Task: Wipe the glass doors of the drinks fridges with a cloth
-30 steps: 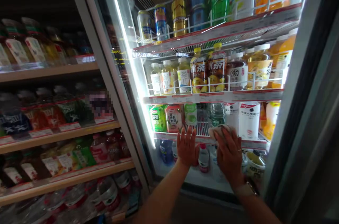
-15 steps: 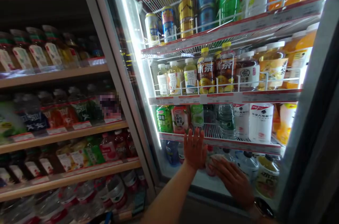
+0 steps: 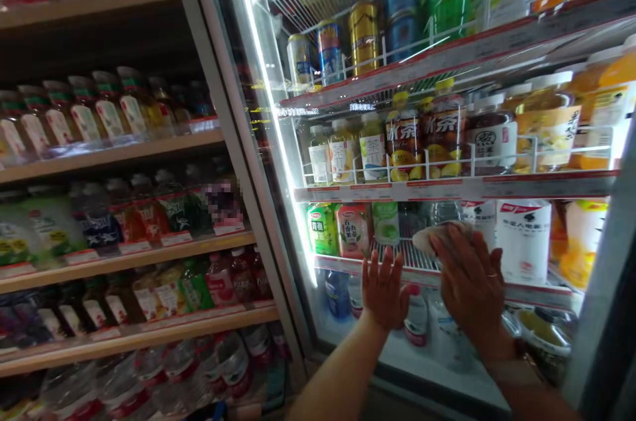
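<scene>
My left hand [image 3: 383, 292] is spread against the glass door [image 3: 355, 345] of a lit drinks cooler, its fingers apart with nothing in them. To its right and a little higher, my right hand [image 3: 472, 282] presses a pale, crumpled cloth [image 3: 431, 239] to the same glass. The cloth sticks out past the fingertips, and its rest is hidden under the palm. Behind the glass, near the cloth, stand a clear bottle [image 3: 446, 211] and white packs [image 3: 523, 239]. A small red-capped bottle [image 3: 416, 318] shows between my hands on the bottom level.
A metal door frame [image 3: 238, 142] runs down the cooler's left side. Farther left, wooden shelves [image 3: 124, 252] carry rows of bottles. Inside the cooler, wire shelves hold cans [image 3: 364, 36], tea bottles [image 3: 403, 142] and larger bottles. A dark door edge [image 3: 609, 321] stands at the right.
My right hand has moved the cloth up and to the right across the glass. The left hand remains flat and open. The view has shifted slightly, with more of the left shelves showing.
</scene>
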The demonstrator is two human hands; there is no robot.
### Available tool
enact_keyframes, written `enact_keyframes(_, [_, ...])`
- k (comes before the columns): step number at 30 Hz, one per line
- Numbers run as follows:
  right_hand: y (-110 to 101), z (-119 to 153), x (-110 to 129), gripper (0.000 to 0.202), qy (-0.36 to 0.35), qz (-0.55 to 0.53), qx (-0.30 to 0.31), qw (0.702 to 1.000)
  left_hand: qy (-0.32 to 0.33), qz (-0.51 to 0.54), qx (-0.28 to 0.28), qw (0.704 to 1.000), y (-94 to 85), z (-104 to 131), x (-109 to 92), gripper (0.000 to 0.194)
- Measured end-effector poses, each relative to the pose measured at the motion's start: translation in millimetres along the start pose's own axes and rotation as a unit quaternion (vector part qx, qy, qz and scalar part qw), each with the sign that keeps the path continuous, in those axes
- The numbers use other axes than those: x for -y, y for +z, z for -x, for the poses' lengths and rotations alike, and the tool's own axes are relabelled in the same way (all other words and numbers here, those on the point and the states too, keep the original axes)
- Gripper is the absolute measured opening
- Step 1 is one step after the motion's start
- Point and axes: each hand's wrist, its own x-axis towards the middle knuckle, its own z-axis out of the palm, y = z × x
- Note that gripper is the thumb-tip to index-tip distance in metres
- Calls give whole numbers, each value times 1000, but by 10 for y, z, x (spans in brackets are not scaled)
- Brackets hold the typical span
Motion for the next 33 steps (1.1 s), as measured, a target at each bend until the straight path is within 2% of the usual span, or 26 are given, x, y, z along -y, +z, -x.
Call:
enact_keyframes(5, [6, 236, -37, 60, -56, 12, 37, 998, 5, 0, 1, 1000, 7, 22, -3, 61])
enact_keyframes(10, [-129, 837, -238, 56, -135, -21, 112, 984, 3, -6, 6, 1000, -23, -19, -7, 59])
enact_keyframes(13, [-258, 1152, -399, 54, -206, -41, 175, 962, 6, -1, 5, 1000, -27, -34, -5, 61])
enact_keyframes(15, [-327, 1234, -481, 53, -254, -40, 199, 946, 5, 2, 7, 1000, -19, -28, -3, 62])
enact_keyframes(17, [-365, 1199, -527, 53, -276, -29, 202, 939, 1, 3, 11, 1000, -9, -18, -3, 63])
enact_keyframes(19, [-380, 1070, -539, 54, -260, -13, 191, 946, 0, 5, 10, 1000, -4, -13, -5, 63])
enact_keyframes(22, [-389, 785, -528, 54, -173, 13, 157, 972, 1, 11, -1, 1000, -9, -28, -8, 62])
enact_keyframes(25, [-386, 504, -515, 60, -70, 38, 80, 994, 5, 18, -9, 1000, -17, -54, -9, 60])
enact_keyframes(27, [-362, 372, -498, 66, -31, 50, 23, 998, 5, 22, -10, 1000, -15, -62, -7, 61])
enact_keyframes(30, [-278, 303, -422, 67, -5, 50, -25, 998, 0, 24, -6, 1000, -3, -55, -2, 61])
enact_keyframes(33, [-165, 387, -288, 66, -6, 50, -29, 998, 1, 26, 5, 1000, 7, -39, 0, 62])
